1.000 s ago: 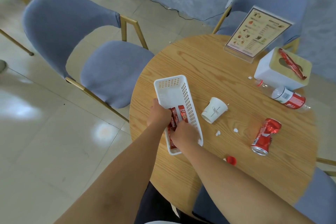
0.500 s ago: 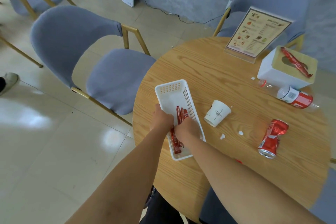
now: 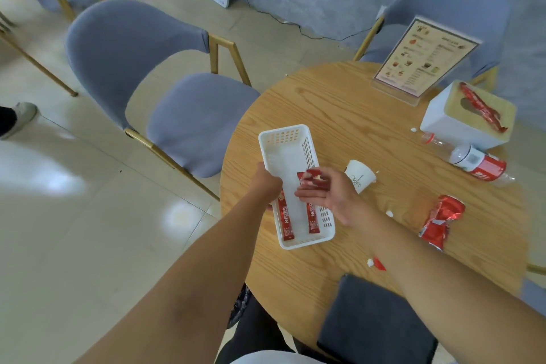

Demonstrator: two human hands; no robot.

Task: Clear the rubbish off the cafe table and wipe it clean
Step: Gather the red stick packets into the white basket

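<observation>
Red foil shows between the thumb and fingers of the right hand (image 3: 328, 192), which has come up out of the white basket (image 3: 313, 154) pinching a small torn sachet piece (image 3: 313, 178); half a second ago that hand was pressed down among the sachets inside. Just beneath the pinch, two whole coffee sachets (image 3: 285, 216) now lie flat and side by side along the basket floor, where a moment earlier they were bunched under both hands. On the far side of those sachets, the left hand (image 3: 267, 185) stays closed over the basket's rim, steadying it. I judge that the good stock has been sorted from the scrap and that the lifted piece is rubbish on its way off the table.

Just beyond the right hand's knuckles a paper cup (image 3: 361, 176) lies tipped on its side. Farther out past the wrist sit white crumbs (image 3: 390, 212) and a crushed red can (image 3: 440, 223), and back toward the elbow a red scrap (image 3: 378, 264) rests near the table edge. Well past the cup, a plastic bottle (image 3: 475, 163) lies against a white tissue box (image 3: 461, 124), with a long red wrapper (image 3: 484, 106) draped on top and a menu stand (image 3: 425, 57) behind. All of this remains on the wooden table (image 3: 339, 109), so clearing has barely begun and wiping is some way off. No cloth is in view.
</observation>
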